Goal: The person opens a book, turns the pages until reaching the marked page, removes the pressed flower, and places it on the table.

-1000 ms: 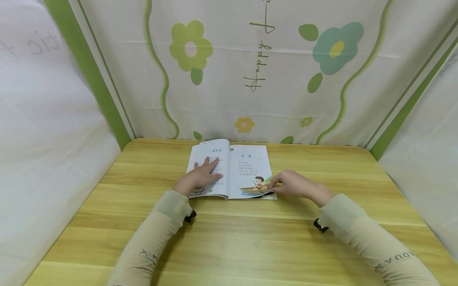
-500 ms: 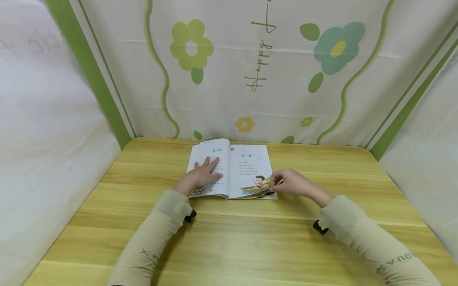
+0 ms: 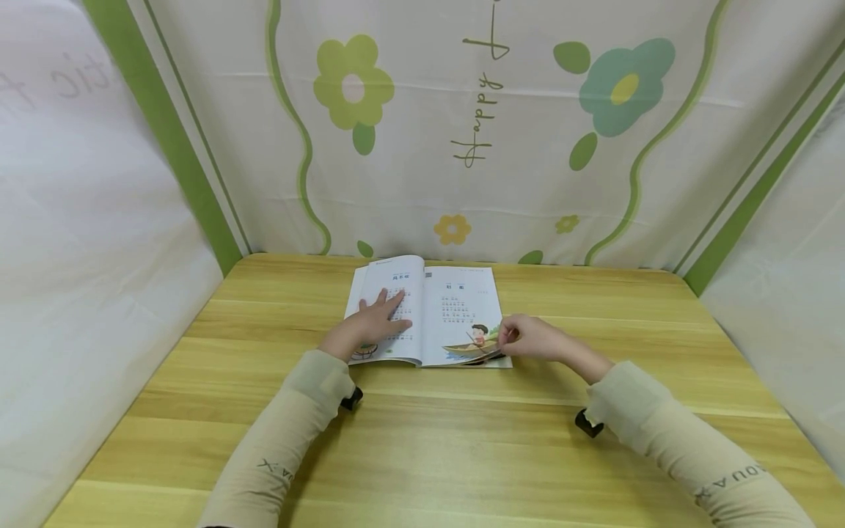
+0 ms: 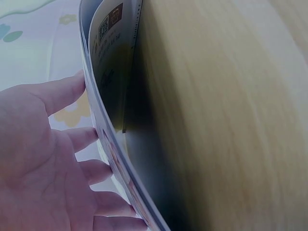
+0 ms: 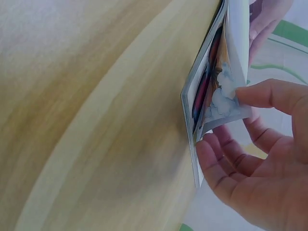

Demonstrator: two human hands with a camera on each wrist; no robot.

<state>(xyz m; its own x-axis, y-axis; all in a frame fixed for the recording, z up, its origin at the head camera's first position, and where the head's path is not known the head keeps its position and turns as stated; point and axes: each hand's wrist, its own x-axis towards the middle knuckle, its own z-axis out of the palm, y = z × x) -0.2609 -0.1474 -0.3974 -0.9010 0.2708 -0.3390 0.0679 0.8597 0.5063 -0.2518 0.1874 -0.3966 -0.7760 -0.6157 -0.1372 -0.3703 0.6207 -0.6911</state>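
Note:
An open book (image 3: 455, 308) lies at the far middle of the table, its right page printed with short lines of text and a child rowing a boat. Across the left page rests my left hand (image 3: 368, 325), fingers spread; in the left wrist view its fingertips touch the page near the book's lower edge. At the lower right corner, my right hand (image 3: 533, 337) pinches a page between thumb and fingers. The right wrist view shows that page corner (image 5: 224, 103) bent up from the pages below, with the thumb on its printed underside and other fingers curled close by.
The wooden table (image 3: 449, 447) extends in front of the book and to both sides. Behind it hangs a white curtain (image 3: 409, 191) with flowers and lettering, and pale fabric walls stand left and right. Both forearms wear beige sleeves (image 3: 284, 433) and black wrist cameras (image 3: 590, 424).
The right page's lower corner curled up half a second ago, showing more of the picture beneath, and now sits a little flatter under my right fingers. My left hand stays in place.

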